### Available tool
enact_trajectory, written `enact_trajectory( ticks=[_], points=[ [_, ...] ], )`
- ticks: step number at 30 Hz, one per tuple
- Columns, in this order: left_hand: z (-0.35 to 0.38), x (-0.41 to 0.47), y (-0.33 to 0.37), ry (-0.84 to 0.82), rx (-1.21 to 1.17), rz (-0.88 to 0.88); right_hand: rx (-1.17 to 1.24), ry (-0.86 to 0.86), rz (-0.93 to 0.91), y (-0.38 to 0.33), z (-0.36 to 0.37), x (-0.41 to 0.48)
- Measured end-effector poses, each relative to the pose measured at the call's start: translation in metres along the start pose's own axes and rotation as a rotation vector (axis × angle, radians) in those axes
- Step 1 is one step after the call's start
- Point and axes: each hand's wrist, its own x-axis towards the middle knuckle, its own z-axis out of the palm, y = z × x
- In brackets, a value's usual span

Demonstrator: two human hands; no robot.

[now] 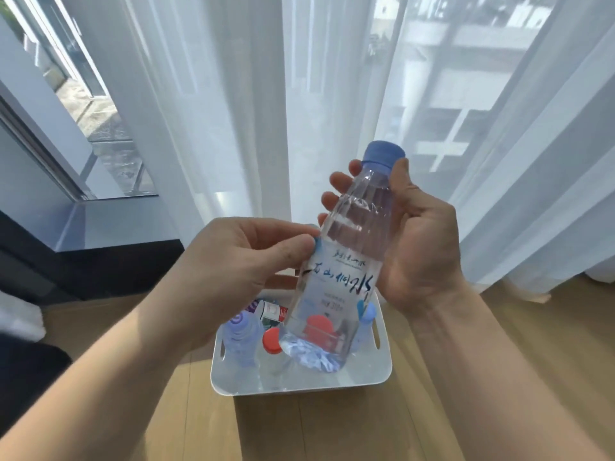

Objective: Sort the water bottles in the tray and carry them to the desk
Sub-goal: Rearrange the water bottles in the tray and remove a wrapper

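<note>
Two hands on one water bottle (346, 261), which we hold raised over the tray (299, 384).

Bottle: clear ribbed plastic, filled with clear liquid, blue screw cap (383, 154) in place. A pale label (342, 277) wraps the mid-body and carries dark blue brush-style characters; the smaller print below them is too blurred for us to read. The bottle is tilted, with the cap up and to the right and the base lower and nearer us.

Grip: our right hand (419, 241) grasps the upper body. The thumb lies along the neck just under the cap, and the fingers curl round the far side, with their tips showing at the bottle's left edge. Our left hand (239, 257) pinches the left edge of the label between thumb and forefinger. Below the two grips, the lower half and the base hang free.

Tray: white, with slotted handles, resting on a wooden floor (432, 410). Inside we see a purple-capped bottle (240, 331), a red-capped bottle (273, 340) and a blue-capped bottle (366, 314) at the right wall. More items sit behind the held bottle, and we cannot count them.

Sheer white curtain (233, 94) hangs behind.
</note>
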Motion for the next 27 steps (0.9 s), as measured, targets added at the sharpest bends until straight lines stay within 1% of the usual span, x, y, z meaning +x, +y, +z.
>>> enact_trajectory(
  ticks=[4,7,10,13,15,17,19,21,23,27],
  points=[
    [-0.001,0.0,-0.002,0.041,0.019,0.036,-0.041,0.013,-0.012,-0.003,-0.002,0.0],
    [0.003,0.001,-0.002,0.06,-0.017,0.037,-0.136,0.03,-0.041,-0.008,-0.005,-0.002],
    [0.0,0.003,0.0,0.078,-0.097,0.022,-0.285,0.075,-0.143,-0.015,-0.004,-0.004],
    [-0.009,0.004,0.0,0.109,-0.09,0.013,-0.5,0.225,-0.311,-0.017,-0.007,-0.002],
    [-0.015,0.005,-0.002,0.159,-0.083,0.003,-0.601,0.36,-0.412,-0.017,-0.011,0.001],
    [-0.019,0.008,-0.006,0.244,-0.079,0.0,-0.661,0.445,-0.467,-0.015,-0.014,0.003],
    [-0.022,0.012,-0.01,0.34,-0.03,0.011,-0.712,0.449,-0.506,-0.013,-0.014,0.004],
    [-0.022,0.014,-0.014,0.406,0.081,0.033,-0.768,0.425,-0.519,-0.01,-0.014,0.006],
    [-0.019,0.016,-0.016,0.37,0.122,0.036,-0.762,0.43,-0.486,-0.008,-0.015,0.008],
    [-0.009,0.019,-0.024,0.139,0.176,-0.003,-0.668,0.43,-0.388,-0.008,-0.016,0.01]
  ],
)
